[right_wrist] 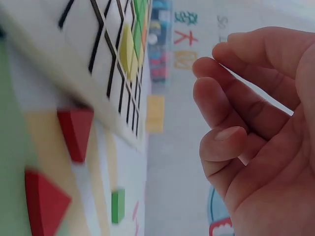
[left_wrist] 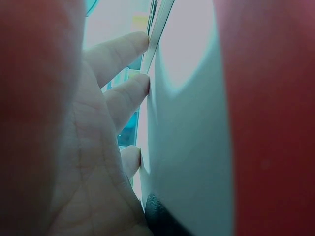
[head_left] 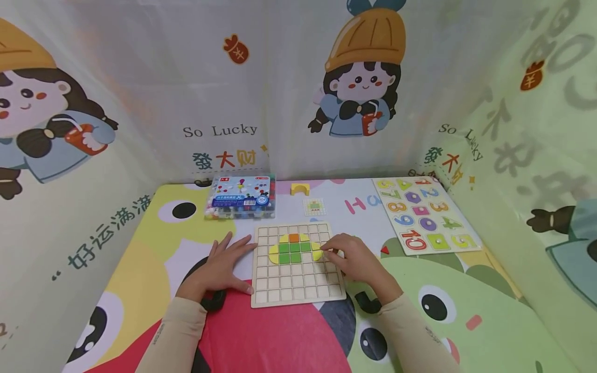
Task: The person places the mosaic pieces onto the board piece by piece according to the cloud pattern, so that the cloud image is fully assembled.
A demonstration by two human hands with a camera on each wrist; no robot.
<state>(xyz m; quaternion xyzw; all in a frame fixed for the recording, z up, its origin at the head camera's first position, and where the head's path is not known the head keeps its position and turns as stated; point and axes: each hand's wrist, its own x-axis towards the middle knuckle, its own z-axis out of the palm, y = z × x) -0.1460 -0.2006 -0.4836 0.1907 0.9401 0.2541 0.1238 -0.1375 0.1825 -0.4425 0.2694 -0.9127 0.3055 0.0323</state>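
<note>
A wooden grid board (head_left: 298, 282) lies in front of me. Green squares (head_left: 284, 248), an orange square (head_left: 294, 238) and rounded yellow pieces (head_left: 273, 254) form a shape on its upper half. My left hand (head_left: 219, 267) spreads its fingers along the board's left edge, thumb near the lower left corner. In the left wrist view, straight fingertips (left_wrist: 143, 84) meet the edge. Over the right side, my right hand (head_left: 354, 259) has its fingertips close by the right-hand yellow piece (head_left: 316, 255). The right wrist view shows those fingers loosely bent with nothing between them.
Behind the board lie a small pattern card (head_left: 314, 207), a yellow arch block (head_left: 300, 188) and a clear plastic box (head_left: 240, 197). A number puzzle board (head_left: 426, 217) sits at the right. Red triangular blocks (right_wrist: 76, 132) and a green block (right_wrist: 117, 205) lie beside the grid board.
</note>
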